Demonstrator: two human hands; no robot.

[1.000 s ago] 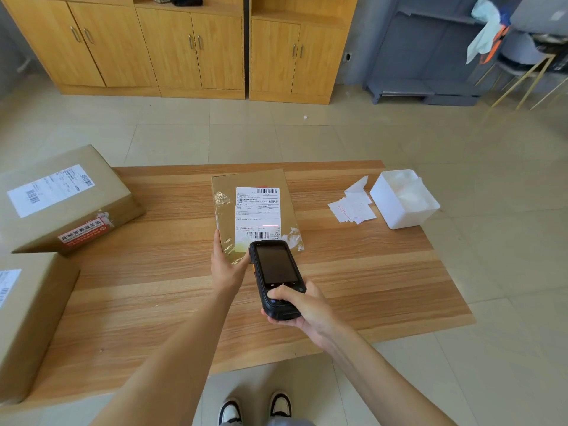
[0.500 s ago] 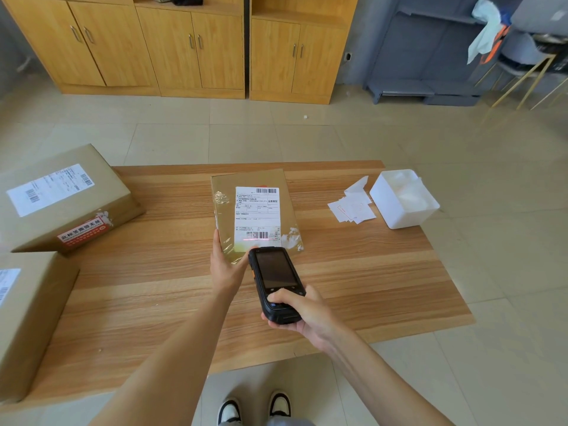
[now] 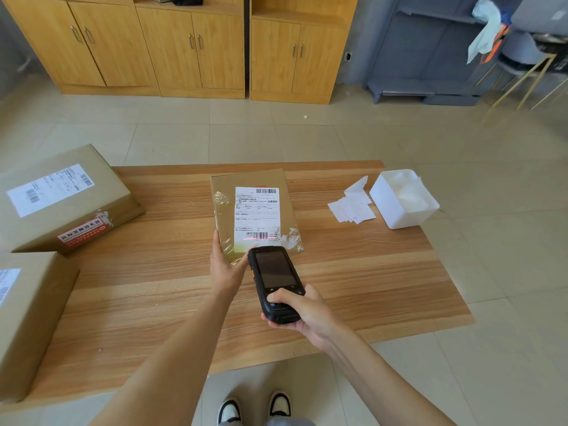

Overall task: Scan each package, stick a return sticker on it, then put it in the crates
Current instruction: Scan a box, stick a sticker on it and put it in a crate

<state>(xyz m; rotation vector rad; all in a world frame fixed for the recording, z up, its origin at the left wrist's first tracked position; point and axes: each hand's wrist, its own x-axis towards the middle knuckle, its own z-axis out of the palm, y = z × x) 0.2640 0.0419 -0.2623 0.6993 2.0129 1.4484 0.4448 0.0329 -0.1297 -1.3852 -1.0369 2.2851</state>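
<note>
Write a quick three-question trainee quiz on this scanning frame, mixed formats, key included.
1. True or false: the scanner's red line falls on the label's upper barcode.
2. Which hand grips the handheld scanner? A) left B) right C) both
3. Fill in: the loose return stickers lie beside the white ____.

Key:
1. False; it crosses the lower barcode on the flat package.
2. B; the right hand grips it, while the left hand holds the package's near corner.
3. Bin.
</note>
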